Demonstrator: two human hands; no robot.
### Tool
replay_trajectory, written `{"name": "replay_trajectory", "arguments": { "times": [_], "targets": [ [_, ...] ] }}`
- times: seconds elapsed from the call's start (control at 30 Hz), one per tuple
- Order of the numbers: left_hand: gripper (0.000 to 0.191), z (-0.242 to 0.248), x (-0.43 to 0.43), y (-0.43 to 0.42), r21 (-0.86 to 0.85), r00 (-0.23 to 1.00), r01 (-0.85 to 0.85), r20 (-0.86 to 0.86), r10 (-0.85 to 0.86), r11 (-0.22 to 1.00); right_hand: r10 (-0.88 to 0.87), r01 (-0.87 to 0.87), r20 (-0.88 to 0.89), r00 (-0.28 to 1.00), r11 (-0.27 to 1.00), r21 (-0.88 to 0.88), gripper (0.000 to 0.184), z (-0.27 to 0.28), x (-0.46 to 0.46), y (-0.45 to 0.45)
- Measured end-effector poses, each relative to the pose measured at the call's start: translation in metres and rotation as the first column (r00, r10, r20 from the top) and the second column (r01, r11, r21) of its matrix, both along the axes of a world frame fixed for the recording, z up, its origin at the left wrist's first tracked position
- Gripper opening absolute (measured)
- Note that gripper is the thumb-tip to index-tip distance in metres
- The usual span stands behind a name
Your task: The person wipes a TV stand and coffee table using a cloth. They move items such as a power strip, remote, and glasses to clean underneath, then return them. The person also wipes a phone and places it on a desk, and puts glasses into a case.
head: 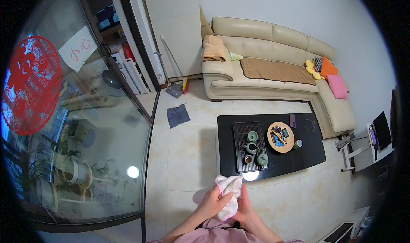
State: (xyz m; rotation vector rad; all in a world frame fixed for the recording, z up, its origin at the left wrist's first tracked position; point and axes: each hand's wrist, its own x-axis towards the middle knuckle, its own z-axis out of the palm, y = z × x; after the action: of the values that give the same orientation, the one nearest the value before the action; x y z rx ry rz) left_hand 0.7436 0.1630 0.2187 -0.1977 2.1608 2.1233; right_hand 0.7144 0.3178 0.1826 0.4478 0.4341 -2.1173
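A white cloth with a pink edge point(231, 191) is bunched up in front of my body. My left hand point(214, 200) grips it from the left, thumb across the front. On its right side my right hand point(244, 206) is against the cloth, fingers extended; how firmly it holds is unclear. Beyond them stands a black coffee table point(275, 172). Its slatted tea tray point(240, 147) bears a green teapot point(262, 159), a small pitcher point(251, 148), a green bowl-like vessel point(252, 136) and a cup of dark liquid point(248, 159).
A round wooden tray point(271, 147) of small items, a green cup point(298, 143), a phone point(292, 120) and glasses point(309, 125) lie on the table. Behind it is a beige sofa point(256, 92). A grey cloth point(178, 115) and dustpan point(175, 90) are on the floor; a glass door point(105, 147) stands left.
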Motion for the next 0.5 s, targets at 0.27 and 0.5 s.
{"name": "replay_trajectory", "arguments": {
  "times": [0.27, 0.5],
  "targets": [
    [0.032, -0.027, 0.025, -0.001, -0.296, 0.957, -0.118, 0.221, 0.188, 0.948, 0.100, -0.106, 0.077, 0.992, 0.990, 0.091, 0.056, -0.042, -0.022, 0.054],
    [0.033, -0.116, 0.067, 0.061, -0.562, 0.826, -0.314, 0.235, 0.512, 0.765, 0.040, -0.095, 0.176, 0.984, 0.944, 0.315, 0.055, -0.080, -0.084, 0.232]
  ]
}}
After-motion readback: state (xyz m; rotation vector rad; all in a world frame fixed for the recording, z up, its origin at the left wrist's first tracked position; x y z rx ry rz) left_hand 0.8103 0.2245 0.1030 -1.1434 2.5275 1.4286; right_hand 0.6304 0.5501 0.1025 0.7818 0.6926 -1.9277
